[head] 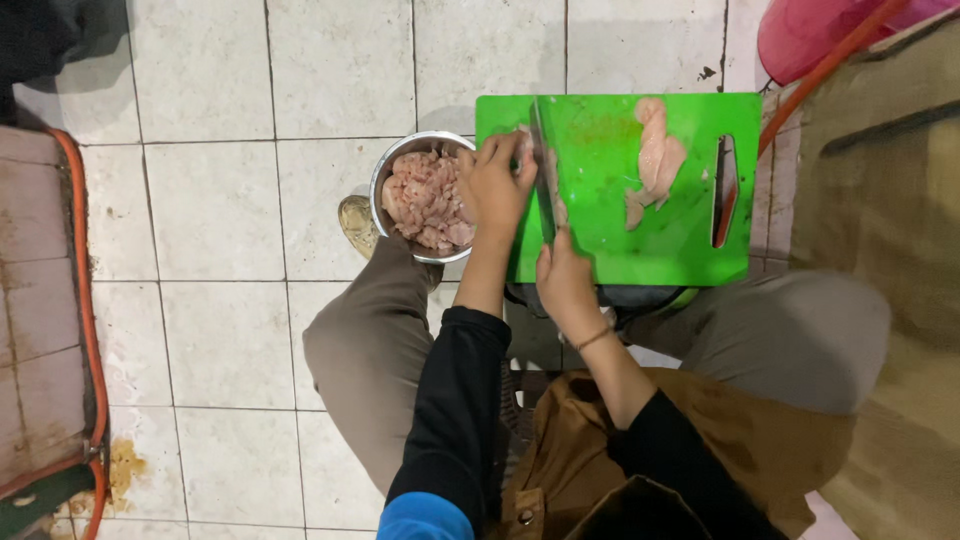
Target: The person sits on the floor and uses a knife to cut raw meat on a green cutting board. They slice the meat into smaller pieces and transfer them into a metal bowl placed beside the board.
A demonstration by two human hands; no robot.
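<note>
We see a bright green cutting board (pixel 640 230) with pale pink raw meat (pixel 655 160) on it. The metal bowl (pixel 385 175) is shiny silver, and the cut meat pieces (pixel 425 200) in it are pink and white. The floor tiles (pixel 220 210) are white with dark lines and some brown spots. Our sleeves (pixel 450 400) are black, our trousers (pixel 370 350) are grey-brown, and our apron (pixel 740 440) is brown. A pink tub (pixel 800 35) sits in the corner. The hose (pixel 85 300) is orange.

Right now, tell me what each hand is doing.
Left hand: fingers curled, pressing the chicken pieces on the green cutting board.
Right hand: closed on the knife.
</note>
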